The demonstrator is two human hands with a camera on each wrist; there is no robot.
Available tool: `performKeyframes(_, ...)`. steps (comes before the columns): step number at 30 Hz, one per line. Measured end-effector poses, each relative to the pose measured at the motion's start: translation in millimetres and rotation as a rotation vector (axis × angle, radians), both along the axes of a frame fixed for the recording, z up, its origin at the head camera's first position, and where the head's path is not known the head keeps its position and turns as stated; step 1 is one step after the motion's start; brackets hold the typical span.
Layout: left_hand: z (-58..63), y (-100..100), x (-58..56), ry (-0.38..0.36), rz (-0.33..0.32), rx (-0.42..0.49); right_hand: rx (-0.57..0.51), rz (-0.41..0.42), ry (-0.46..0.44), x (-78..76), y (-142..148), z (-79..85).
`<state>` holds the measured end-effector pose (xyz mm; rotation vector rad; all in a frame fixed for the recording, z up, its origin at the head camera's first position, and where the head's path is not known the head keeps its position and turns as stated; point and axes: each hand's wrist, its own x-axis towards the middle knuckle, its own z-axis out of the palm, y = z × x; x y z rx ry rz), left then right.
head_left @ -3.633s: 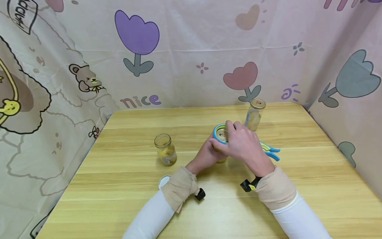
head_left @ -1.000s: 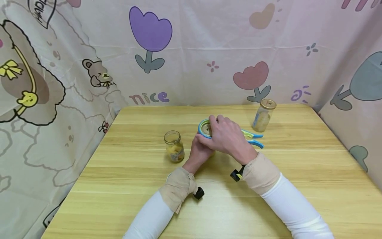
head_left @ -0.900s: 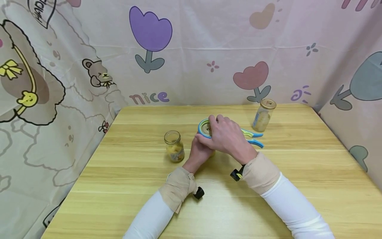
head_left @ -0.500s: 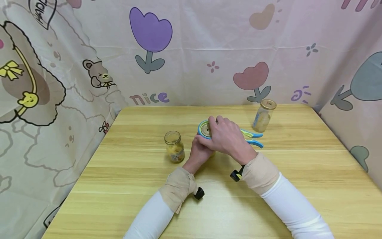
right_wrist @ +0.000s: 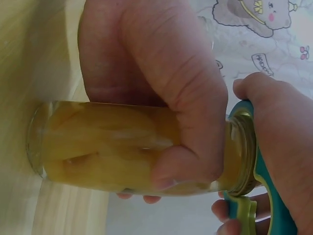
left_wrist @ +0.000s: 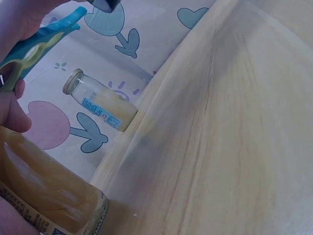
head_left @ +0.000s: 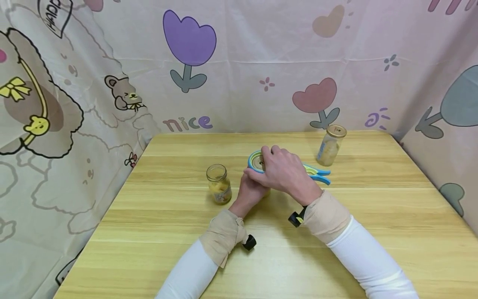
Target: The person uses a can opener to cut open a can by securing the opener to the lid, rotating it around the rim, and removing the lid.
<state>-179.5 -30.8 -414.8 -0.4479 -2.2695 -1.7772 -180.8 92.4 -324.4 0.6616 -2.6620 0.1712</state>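
My left hand (head_left: 248, 193) grips a glass jar of yellow fruit pieces (right_wrist: 98, 152), with the thumb wrapped across its side in the right wrist view. Over its gold lid (head_left: 257, 163) sits the ring of a blue and green jar opener (head_left: 321, 178). My right hand (head_left: 286, 172) grips this opener from above, covering part of the ring and lid. The opener's two handles stick out to the right, past the hand. The jar stands upright with its base at the table; in the head view the hands hide most of it.
Left of the hands stands a lidless glass jar (head_left: 220, 191) with yellow pieces inside. A gold-lidded jar (head_left: 328, 150) with pale contents is at the back right of the wooden table (head_left: 179, 249). Printed cloth (head_left: 239, 99) hangs behind the table.
Since the earliest frame, hands, jar and opener have shifted left relative to the other jars. The opener's handles stood apart half a second ago and are closer together now.
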Motion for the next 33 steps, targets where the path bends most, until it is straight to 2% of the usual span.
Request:
performKeyframes(5, 0.2, 0, 0.9, 0.017, 0.006, -0.008, 0.005, 0.001, -0.003, -1.0, 0, -2.6)
performKeyframes(11, 3.4, 1, 2.0, 0.0, -0.01, 0.018, -0.001, 0.01, 0.009, -2.6, 2, -4.8)
performKeyframes(18, 31.1, 0, 20.3, 0.019, -0.054, 0.065, 0.016, 0.052, 0.028, -6.3, 4, -4.4)
performKeyframes(25, 29.9, 0, 19.6, 0.0, -0.077, 0.113, 0.04, 0.099, 0.047, -10.5, 7, -5.0)
performKeyframes(33, 30.5, -2, 17.1, -0.027, -0.105, 0.117, 0.054, 0.14, 0.079, -13.4, 9, -5.7)
